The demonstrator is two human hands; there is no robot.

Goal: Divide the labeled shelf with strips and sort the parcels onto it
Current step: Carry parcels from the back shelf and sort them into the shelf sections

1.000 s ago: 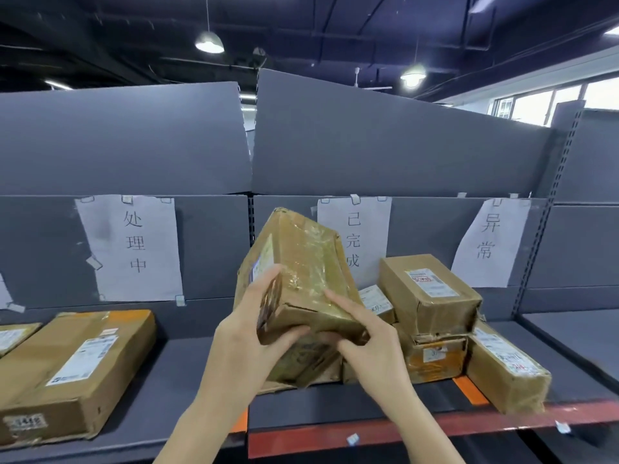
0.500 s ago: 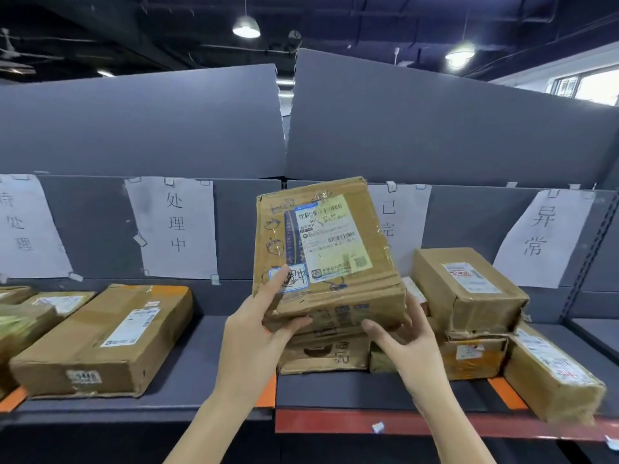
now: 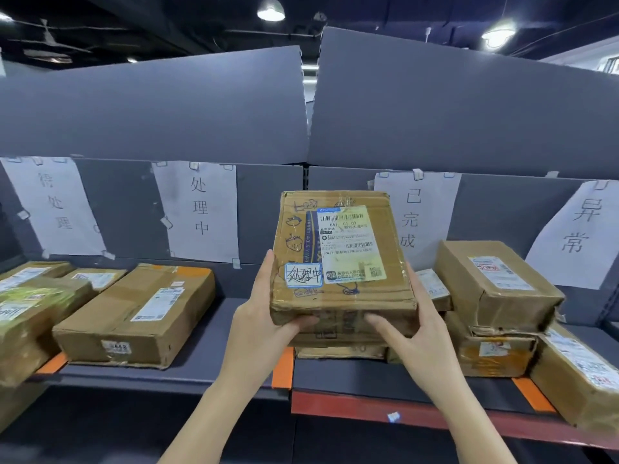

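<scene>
A brown cardboard parcel (image 3: 341, 259) with a shipping label and a small handwritten sticker reading 处理中 faces me, held above the shelf (image 3: 207, 370). My left hand (image 3: 264, 323) grips its lower left corner and my right hand (image 3: 415, 333) its lower right side. Orange strips (image 3: 283, 368) (image 3: 532, 395) (image 3: 52, 363) lie across the shelf as dividers. Paper signs hang on the back panel: 待处理 (image 3: 53, 205), 处理中 (image 3: 197, 209), 已完成 (image 3: 415, 216), 异常 (image 3: 576, 232).
One large box (image 3: 140, 316) lies in the 处理中 section. Stacked boxes (image 3: 495, 286) sit behind and right of the held parcel, with a flat box (image 3: 341, 351) beneath it. More parcels (image 3: 30, 313) fill the far left, and one box (image 3: 582, 376) lies far right.
The parcel has been turned so its labelled face points at me, and it sits lower and steadier in both hands. My view has shifted left, bringing the 待处理 sign into sight.
</scene>
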